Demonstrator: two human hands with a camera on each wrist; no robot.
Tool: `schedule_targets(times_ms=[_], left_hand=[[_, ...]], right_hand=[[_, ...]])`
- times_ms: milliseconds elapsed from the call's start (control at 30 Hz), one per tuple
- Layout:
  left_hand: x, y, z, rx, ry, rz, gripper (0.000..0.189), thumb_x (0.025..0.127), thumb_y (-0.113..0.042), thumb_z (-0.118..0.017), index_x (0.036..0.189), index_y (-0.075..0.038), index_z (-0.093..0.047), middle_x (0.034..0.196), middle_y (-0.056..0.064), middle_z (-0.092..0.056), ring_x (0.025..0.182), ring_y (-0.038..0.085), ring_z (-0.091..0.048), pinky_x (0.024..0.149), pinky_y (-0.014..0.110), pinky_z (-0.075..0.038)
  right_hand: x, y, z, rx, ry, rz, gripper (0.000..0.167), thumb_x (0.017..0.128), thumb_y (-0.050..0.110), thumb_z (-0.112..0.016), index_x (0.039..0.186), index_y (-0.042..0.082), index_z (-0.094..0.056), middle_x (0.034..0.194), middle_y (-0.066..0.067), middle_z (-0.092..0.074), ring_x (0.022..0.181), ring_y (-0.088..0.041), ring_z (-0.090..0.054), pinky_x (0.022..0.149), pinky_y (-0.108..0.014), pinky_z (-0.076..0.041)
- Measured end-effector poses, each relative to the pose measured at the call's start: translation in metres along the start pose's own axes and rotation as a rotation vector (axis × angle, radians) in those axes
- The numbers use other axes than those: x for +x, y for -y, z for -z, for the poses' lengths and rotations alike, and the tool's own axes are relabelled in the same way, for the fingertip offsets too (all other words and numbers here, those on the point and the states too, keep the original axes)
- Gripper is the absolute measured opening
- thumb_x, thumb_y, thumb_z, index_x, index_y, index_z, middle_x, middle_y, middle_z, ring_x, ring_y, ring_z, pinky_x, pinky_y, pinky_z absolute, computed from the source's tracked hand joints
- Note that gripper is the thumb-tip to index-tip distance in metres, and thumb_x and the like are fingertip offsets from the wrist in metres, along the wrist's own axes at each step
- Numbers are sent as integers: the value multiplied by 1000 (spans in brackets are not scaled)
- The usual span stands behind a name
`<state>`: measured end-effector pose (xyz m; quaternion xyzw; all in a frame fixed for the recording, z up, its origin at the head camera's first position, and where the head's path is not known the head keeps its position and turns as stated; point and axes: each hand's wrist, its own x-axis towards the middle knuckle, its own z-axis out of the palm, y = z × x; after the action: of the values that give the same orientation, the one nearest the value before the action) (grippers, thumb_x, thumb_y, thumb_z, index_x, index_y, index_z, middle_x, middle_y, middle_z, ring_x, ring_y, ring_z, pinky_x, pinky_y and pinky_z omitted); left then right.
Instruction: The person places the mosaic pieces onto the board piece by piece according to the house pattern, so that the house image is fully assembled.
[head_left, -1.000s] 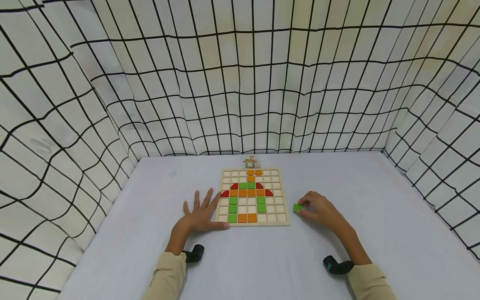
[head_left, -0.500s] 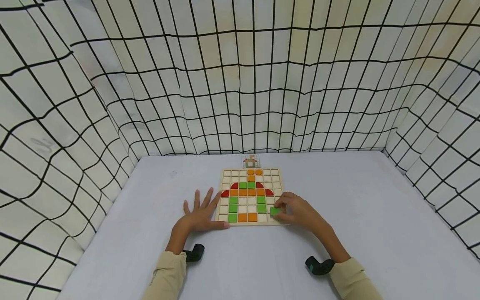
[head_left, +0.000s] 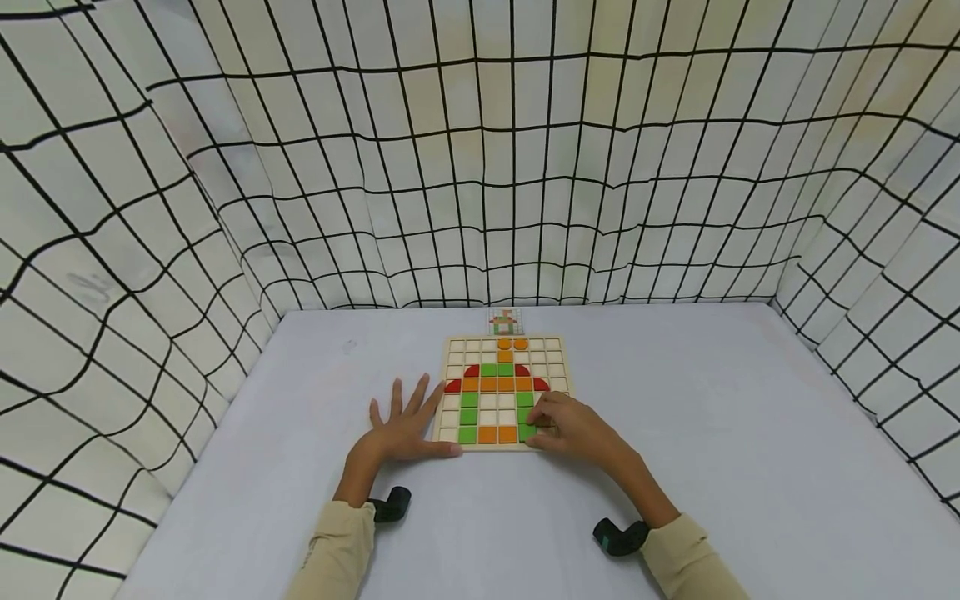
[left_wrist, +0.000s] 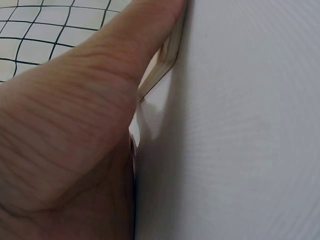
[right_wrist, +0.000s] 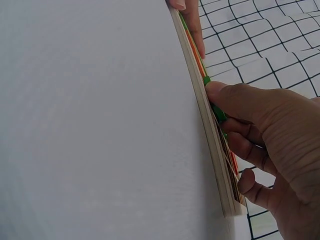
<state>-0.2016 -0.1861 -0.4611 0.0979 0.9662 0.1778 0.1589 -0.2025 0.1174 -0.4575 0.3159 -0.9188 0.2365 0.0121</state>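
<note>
A light wooden grid board (head_left: 557, 358) lies on the white table, bearing green, orange and red tiles. My right hand (head_left: 576, 427) pinches a green square tile (head_left: 527, 434) at the board's front row, right of two orange tiles (head_left: 497, 434). In the right wrist view, the thumb and fingers hold this green tile (right_wrist: 218, 113) against the board, partly covering it. My left hand (head_left: 405, 432) lies with fingers spread at the board's left side. Its thumb touches the front left corner, and its index fingertip touches the left edge.
Behind the board stands a small pattern card (head_left: 506, 322) with a similar coloured figure. White walls with black netting (head_left: 517, 217) enclose the table (head_left: 675, 367) at the back and sides. Each wrist wears a black camera (head_left: 621, 537).
My right hand has moved left from beside the board with the green tile, over the right columns to the front row. My left hand has stayed in place.
</note>
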Motion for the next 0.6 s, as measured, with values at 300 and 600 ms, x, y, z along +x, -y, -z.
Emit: schedule_targets(times_ms=[300, 600], left_hand=[[-1, -3, 1, -3, -4, -2, 115, 72, -72, -67, 159, -24, -9, 166, 10, 9, 146, 46, 23, 106, 75, 13], [-2, -4, 2, -9, -4, -1, 114, 72, -71, -68, 159, -23, -10, 166, 11, 8, 146, 47, 23, 106, 75, 13]], right_hand=[[0, -1, 0, 17, 18, -14, 30, 82, 34, -79, 101, 13, -69, 96, 6, -63, 89, -7, -56, 85, -29, -53], [0, 0, 1, 25, 42, -35, 32, 82, 35, -79, 103, 13, -69, 96, 7, -63, 89, -7, -55, 84, -29, -53]])
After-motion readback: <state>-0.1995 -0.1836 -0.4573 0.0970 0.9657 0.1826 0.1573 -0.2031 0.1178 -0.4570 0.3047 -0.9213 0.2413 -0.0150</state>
